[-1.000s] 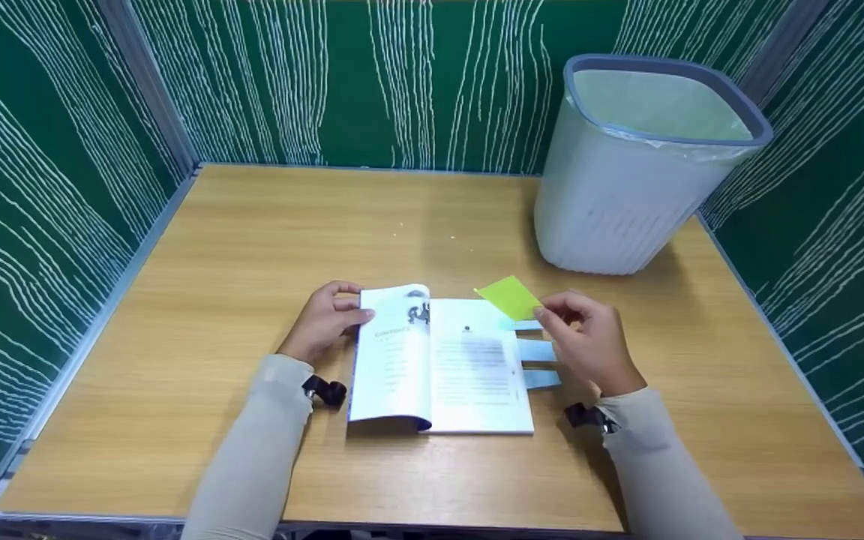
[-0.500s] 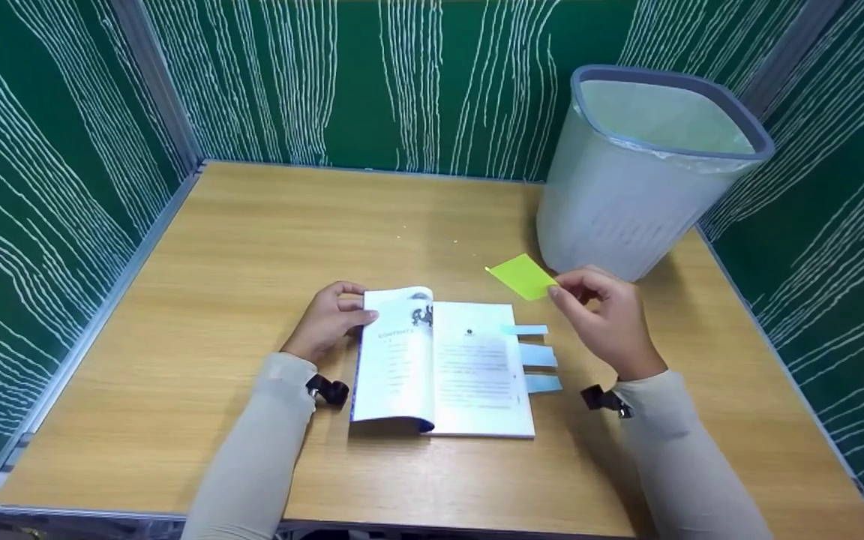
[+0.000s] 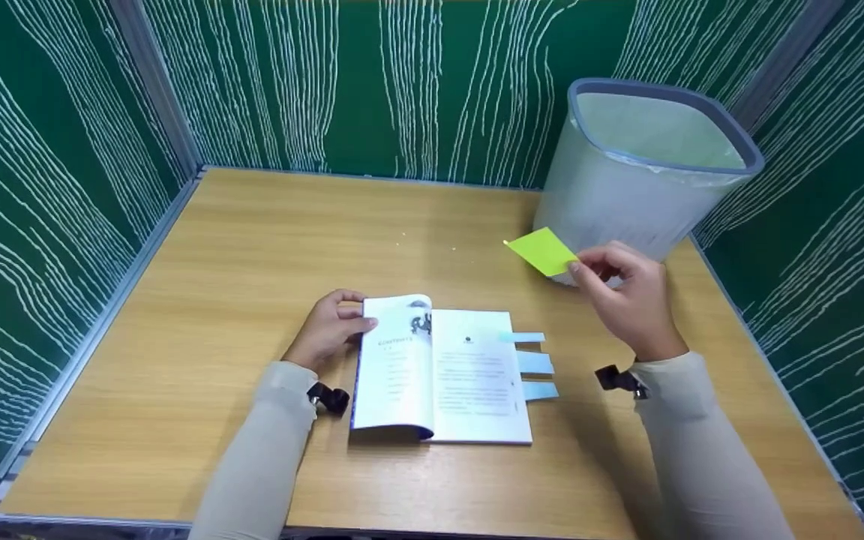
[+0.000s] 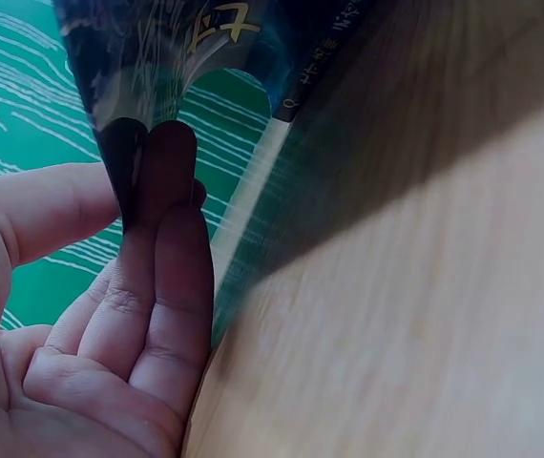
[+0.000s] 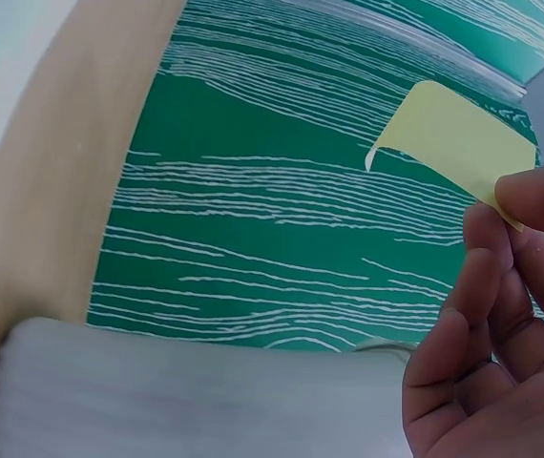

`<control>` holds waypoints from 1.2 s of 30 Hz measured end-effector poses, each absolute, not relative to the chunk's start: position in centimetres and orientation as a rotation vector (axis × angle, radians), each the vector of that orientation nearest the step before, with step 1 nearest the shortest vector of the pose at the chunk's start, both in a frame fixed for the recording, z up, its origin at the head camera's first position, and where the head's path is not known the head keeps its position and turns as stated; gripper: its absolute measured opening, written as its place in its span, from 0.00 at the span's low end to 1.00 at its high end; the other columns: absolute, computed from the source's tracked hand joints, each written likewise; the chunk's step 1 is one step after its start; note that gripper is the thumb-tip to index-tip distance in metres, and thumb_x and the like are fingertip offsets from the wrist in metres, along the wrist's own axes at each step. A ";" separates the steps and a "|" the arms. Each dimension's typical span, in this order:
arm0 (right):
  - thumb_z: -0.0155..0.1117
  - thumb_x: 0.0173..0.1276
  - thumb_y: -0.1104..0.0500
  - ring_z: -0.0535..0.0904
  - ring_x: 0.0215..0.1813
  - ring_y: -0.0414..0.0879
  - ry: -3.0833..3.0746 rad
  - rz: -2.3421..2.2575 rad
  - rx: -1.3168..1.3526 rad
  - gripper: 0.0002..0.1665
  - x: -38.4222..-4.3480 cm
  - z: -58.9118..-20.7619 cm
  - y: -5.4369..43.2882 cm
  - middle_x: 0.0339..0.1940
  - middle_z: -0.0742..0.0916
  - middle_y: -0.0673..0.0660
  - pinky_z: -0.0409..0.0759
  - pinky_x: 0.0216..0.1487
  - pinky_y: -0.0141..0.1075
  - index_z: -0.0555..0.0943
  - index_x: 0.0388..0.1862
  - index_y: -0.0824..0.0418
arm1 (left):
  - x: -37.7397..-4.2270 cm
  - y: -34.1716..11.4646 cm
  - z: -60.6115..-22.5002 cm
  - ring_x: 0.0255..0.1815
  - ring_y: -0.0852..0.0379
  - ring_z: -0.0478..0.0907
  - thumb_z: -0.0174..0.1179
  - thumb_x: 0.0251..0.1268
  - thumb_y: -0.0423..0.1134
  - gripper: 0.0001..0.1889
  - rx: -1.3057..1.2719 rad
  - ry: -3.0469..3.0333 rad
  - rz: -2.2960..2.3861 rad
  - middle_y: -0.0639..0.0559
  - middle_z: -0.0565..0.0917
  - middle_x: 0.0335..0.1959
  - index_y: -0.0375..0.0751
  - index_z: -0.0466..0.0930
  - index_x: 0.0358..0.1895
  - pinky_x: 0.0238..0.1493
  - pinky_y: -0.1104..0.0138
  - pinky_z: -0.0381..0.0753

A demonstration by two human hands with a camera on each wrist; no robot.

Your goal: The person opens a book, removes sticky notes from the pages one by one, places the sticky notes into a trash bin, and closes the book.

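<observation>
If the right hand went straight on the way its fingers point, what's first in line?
Beyond the note it pinches, the right hand would likely meet the green wall first; the bin seems just right of that line, though depth is unclear.

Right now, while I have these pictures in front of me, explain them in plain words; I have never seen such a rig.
There is no machine here, only a person's bare left hand and right hand. The wide picture comes from a camera worn on the head, looking forward and down. The two close-ups come from cameras on the wrists, each watching its own hand's work.

On the wooden table lies an open book, with three blue tabs sticking out past its right-hand page. Toward the back right stands a bin with a liner.

The left hand grips the book's left edge. The right hand pinches a yellow-green slip by one corner.
</observation>
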State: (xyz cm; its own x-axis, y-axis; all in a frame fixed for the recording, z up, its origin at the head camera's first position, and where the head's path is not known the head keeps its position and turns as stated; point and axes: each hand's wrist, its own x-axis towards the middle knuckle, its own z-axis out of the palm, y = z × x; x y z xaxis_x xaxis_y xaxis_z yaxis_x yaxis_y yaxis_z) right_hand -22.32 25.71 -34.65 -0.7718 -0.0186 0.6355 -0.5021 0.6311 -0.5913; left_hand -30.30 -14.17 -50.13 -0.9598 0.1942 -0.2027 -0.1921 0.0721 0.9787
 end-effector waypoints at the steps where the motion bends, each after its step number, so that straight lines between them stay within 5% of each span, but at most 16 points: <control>1: 0.71 0.69 0.66 0.75 0.34 0.41 -2.258 1.067 0.400 0.04 -22.2 -34.1 25.6 0.34 0.86 0.56 0.76 0.37 0.24 0.88 0.39 0.67 | -30.3 -14.2 -50.2 0.42 0.49 0.88 0.70 0.65 0.30 0.26 -0.005 2.064 1.972 0.40 0.89 0.49 0.41 0.72 0.63 0.39 0.63 0.86; 24: 0.69 0.73 0.54 0.75 0.36 0.45 -2.175 1.012 0.227 0.14 -24.5 -26.8 26.5 0.38 0.87 0.54 0.77 0.40 0.29 0.90 0.46 0.63 | -30.5 -14.0 -50.1 0.44 0.47 0.89 0.69 0.65 0.29 0.24 -0.014 2.030 1.996 0.42 0.90 0.47 0.41 0.73 0.61 0.42 0.62 0.86; 36: 0.66 0.73 0.42 0.77 0.43 0.43 -2.196 0.999 -0.024 0.17 -27.6 -25.7 29.7 0.49 0.89 0.51 0.80 0.47 0.29 0.91 0.50 0.49 | -30.2 -14.4 -50.2 0.43 0.47 0.88 0.69 0.65 0.29 0.25 -0.006 2.001 2.013 0.40 0.90 0.47 0.42 0.71 0.63 0.41 0.62 0.85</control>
State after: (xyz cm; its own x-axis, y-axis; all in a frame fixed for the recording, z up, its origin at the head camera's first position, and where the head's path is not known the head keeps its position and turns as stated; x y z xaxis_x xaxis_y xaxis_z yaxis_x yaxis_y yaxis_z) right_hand -27.60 29.68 -25.71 -0.7456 0.2915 0.5992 -0.2604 0.7003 -0.6646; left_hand -30.24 -14.36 -50.25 -0.9543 0.2093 -0.2134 -0.2147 0.0170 0.9765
